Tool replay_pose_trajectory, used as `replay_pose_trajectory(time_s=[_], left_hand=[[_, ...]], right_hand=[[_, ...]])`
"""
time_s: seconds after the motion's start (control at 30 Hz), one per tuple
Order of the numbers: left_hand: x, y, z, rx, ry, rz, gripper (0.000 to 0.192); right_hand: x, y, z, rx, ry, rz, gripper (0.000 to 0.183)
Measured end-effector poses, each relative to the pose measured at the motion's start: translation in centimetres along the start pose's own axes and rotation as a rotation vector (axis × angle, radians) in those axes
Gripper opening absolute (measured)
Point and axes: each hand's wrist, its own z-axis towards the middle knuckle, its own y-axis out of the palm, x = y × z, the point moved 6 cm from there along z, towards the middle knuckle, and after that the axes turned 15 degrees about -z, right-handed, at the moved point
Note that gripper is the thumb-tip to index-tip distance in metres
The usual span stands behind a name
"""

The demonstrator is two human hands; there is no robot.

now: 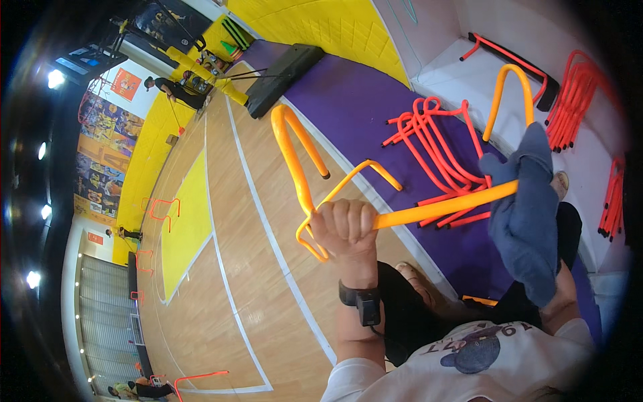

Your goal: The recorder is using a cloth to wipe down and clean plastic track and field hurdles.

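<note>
An orange-yellow plastic training hurdle (442, 206) is held up in front of me, its bent ends turned away from my body. My left hand (346, 221) is wrapped around its bar near the left corner. At the bar's other end, a blue-grey cloth (525, 216) covers my right hand and folds around the bar. Only the right wrist and forearm show below the cloth; the fingers are hidden. Past my left hand, another orange hurdle (369, 163) rests on the floor, partly covered by that hand.
Red hurdles (442, 145) lie piled on the purple floor strip. More red hurdles (575, 105) stand stacked along the white ledge (452, 65). A black basketball-stand base (286, 75) is ahead. One person (176, 93) holds a long-handled tool by the far wall.
</note>
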Motion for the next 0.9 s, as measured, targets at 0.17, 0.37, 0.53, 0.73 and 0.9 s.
replay_pose_trajectory(time_s=[0.17, 0.37, 0.53, 0.73, 0.9], left_hand=[[-1.6, 0.5, 0.5, -0.036, -0.103, 0.15, 0.043], [4.6, 3.1, -0.1, -0.252, -0.002, -0.1, 0.04], [-0.3, -2.8, -1.0, 0.404, 0.066, 0.232, 0.026], [-8.7, -8.3, -4.5, 0.805, -0.478, 0.272, 0.019], [-7.1, -6.6, -3.8, 0.617, -0.437, 0.417, 0.012]], right_hand=[[-2.0, 5.0, -2.6, -0.7, -0.209, -0.328, 0.043], [0.5, 5.7, 1.3, -0.742, 0.024, 0.366, 0.066], [0.6, 0.3, 0.8, 0.432, -0.049, -0.034, 0.056], [0.7, 2.1, -1.0, -0.075, 0.282, 0.423, 0.037], [1.4, 0.6, -1.0, -0.168, 0.318, 0.385, 0.03]])
